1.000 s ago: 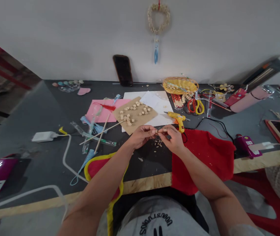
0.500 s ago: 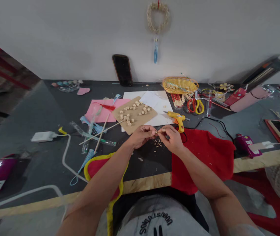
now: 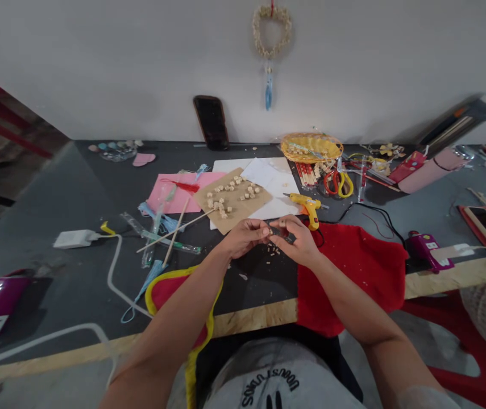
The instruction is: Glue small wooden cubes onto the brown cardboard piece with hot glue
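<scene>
My left hand is closed in a pinch at the middle of the dark table, its fingertips pressed on something too small to make out. Close beside it, my right hand is also closed, with bent fingers nearly meeting the left ones; what it holds is mostly hidden. Below the fingers lie small pale wooden bits. Just behind the hands, a brown sheet carries several little pale wooden clusters. A yellow glue gun rests behind my right hand.
A red cloth lies under my right forearm. Behind are a yellow basket, scissors, pink paper and a leaning phone. A white cable crosses the left side. A heart-shaped ornament hangs on the wall.
The fingertips of my right hand have shifted slightly, and its fingers are a little more curled. My left hand stays almost in place, and the things on the table have not moved.
</scene>
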Action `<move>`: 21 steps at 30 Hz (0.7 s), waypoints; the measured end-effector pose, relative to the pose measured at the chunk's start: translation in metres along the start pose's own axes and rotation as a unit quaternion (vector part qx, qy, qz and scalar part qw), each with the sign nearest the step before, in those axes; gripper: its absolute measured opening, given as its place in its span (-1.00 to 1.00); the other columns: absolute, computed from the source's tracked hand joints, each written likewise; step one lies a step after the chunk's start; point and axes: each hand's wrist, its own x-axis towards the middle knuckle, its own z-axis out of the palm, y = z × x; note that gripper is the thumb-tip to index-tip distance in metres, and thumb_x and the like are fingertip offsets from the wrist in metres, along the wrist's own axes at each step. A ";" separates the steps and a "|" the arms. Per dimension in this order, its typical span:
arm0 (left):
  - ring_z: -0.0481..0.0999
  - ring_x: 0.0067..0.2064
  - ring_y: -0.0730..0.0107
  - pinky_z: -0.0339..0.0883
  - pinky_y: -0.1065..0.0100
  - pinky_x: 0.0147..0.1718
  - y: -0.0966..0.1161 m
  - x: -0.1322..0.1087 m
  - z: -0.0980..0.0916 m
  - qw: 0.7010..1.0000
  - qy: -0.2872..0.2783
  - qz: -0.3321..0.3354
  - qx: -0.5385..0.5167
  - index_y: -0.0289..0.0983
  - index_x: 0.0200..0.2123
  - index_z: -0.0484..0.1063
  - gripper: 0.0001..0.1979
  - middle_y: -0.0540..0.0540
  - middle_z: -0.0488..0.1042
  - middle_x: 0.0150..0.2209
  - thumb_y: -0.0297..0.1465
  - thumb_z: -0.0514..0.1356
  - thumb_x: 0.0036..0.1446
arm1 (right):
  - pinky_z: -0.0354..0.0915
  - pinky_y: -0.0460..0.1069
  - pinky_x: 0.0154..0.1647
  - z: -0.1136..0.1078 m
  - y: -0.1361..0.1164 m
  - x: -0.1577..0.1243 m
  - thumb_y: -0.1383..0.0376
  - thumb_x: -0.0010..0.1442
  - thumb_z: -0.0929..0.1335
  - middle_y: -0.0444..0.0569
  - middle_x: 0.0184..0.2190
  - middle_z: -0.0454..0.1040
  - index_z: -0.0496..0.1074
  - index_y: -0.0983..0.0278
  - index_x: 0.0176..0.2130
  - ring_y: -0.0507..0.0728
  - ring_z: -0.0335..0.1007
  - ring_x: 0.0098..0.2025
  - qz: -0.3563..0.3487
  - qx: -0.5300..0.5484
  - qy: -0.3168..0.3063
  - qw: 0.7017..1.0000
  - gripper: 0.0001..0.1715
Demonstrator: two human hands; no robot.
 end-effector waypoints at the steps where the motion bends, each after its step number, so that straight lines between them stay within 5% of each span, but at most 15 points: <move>1: 0.38 -0.51 0.55 0.25 0.46 -0.42 0.000 0.000 0.000 1.000 -0.003 -0.003 0.004 -0.40 -0.56 0.48 -0.64 -0.02 0.44 -0.59 -0.24 0.49 -0.25 | 0.41 0.02 -0.11 0.000 0.000 0.000 0.31 0.17 0.41 0.00 -0.24 0.46 0.46 0.24 -0.10 0.11 0.43 -0.14 0.002 0.006 -0.004 1.000 -0.74; 12: 0.40 -0.48 0.55 0.24 0.46 -0.41 -0.001 0.001 0.001 1.000 0.003 0.000 -0.003 -0.39 -0.48 0.54 -0.63 -0.02 0.46 -0.56 -0.25 0.51 -0.30 | 0.41 -0.03 -0.26 0.004 0.005 -0.003 0.35 0.17 0.40 -0.03 -0.29 0.46 0.46 0.23 -0.22 0.08 0.43 -0.23 -0.002 -0.009 0.035 0.999 -0.88; 21: 0.39 -0.47 0.56 0.25 0.46 -0.40 -0.001 0.001 0.001 0.999 0.017 0.006 0.031 -0.39 -0.47 0.55 -0.69 -0.03 0.48 -0.51 -0.30 0.49 -0.23 | 0.44 0.00 -0.19 0.005 0.004 -0.002 0.38 0.16 0.38 -0.01 -0.28 0.49 0.42 0.21 -0.20 0.10 0.46 -0.19 -0.029 -0.047 0.034 0.998 -0.84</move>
